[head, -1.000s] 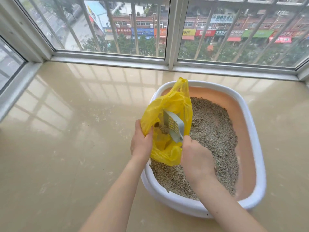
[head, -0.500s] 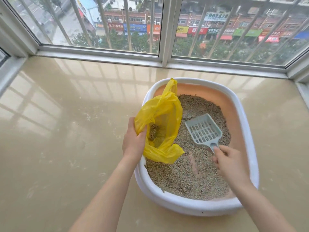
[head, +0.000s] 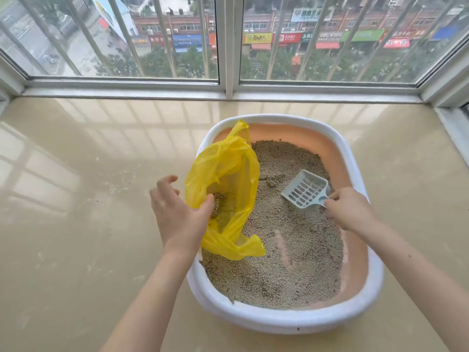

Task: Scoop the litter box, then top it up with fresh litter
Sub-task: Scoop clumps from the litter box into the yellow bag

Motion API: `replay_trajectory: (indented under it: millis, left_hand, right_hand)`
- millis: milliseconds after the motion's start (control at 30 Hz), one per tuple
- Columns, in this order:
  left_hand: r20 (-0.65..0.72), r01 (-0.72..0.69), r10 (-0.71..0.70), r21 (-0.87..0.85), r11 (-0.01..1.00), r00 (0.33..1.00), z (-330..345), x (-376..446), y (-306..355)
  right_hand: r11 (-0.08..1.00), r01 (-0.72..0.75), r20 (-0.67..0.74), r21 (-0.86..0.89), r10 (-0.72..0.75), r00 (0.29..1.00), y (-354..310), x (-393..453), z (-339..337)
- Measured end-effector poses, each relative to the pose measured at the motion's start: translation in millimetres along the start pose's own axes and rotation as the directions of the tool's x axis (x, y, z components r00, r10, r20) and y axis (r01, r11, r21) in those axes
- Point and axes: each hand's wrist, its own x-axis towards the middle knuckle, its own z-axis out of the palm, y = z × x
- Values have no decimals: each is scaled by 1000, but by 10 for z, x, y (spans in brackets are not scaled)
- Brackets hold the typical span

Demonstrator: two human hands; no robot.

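A white-rimmed litter box with a peach inner wall stands on the tiled floor, holding grey-brown litter. My left hand pinches the rim of a yellow plastic bag held open over the box's left side; clumps lie inside the bag. My right hand grips the handle of a pale blue slotted scoop, whose empty head rests low over the litter near the box's right wall.
A beige glossy floor with scattered litter grains surrounds the box. A window sill and barred window run along the far side, with a frame corner at the right.
The scoop came out of the yellow bag and moved right and down to the litter surface. My left hand keeps the bag open; its outer fingers have spread.
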Motion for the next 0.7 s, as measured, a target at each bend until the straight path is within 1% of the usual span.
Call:
replay_trajectory:
  millis: [33,100,167,233,267,333,367,400,433,467,500,533,567,600,633,667,700]
  left_hand:
    - [-16,-120,122,86,989,992,-13,-25,34]
    - [-27,-319,338,263,911,941,-21,-72,91]
    - [-35,-409,453,370,834,891,-23,-77,183]
    - [-20,-446,498,412,794,867,-16,-24,297]
    - [7,-448,492,422,788,871,-8,22,346]
    - [88,-422,430,439,793,899,27,159,430]
    - [141,-436,420,450,779,897,57,246,474]
    - [208,-494,452,456,740,868,101,345,530]
    - [298,-589,509,450,672,808,171,450,590]
    - [418,-698,558,435,569,716,253,545,662]
    - [560,-798,568,419,433,602,349,623,739]
    - [694,-872,528,404,277,490,449,687,798]
    - [791,-909,456,398,122,408,545,722,850]
    - [851,-913,367,407,-10,375,629,752,876]
    - [878,-900,285,425,-99,384,688,774,897]
    - [887,-888,229,438,-138,402,718,809,909]
    - [890,-890,195,439,-126,412,732,853,920]
  right_hand:
    - [998,-43,59,36,40,997,-43,50,-47]
    - [991,-112,130,72,102,986,-98,128,-131]
    - [992,-111,133,62,102,986,-132,202,-187]
    - [995,-91,151,40,84,985,-184,258,-229]
    - [995,-90,188,37,81,979,-210,280,-240]
    - [991,-122,292,58,100,951,-235,266,-227]
    - [987,-144,335,73,112,935,-227,224,-194]
    - [983,-166,368,84,124,921,-211,161,-145]
    - [978,-185,391,100,132,911,-187,85,-88]
    - [970,-210,401,122,145,904,-157,1,-18]
    - [951,-264,407,163,179,896,-119,-83,50]
    - [915,-338,411,220,228,883,-68,-179,115]
    - [879,-398,424,261,267,866,-16,-290,164]
    - [866,-422,438,269,280,854,59,-401,218]
    - [878,-409,448,249,270,852,127,-504,277]
    - [911,-363,456,197,242,856,183,-590,344]
    - [949,-291,463,118,207,862,232,-663,408]
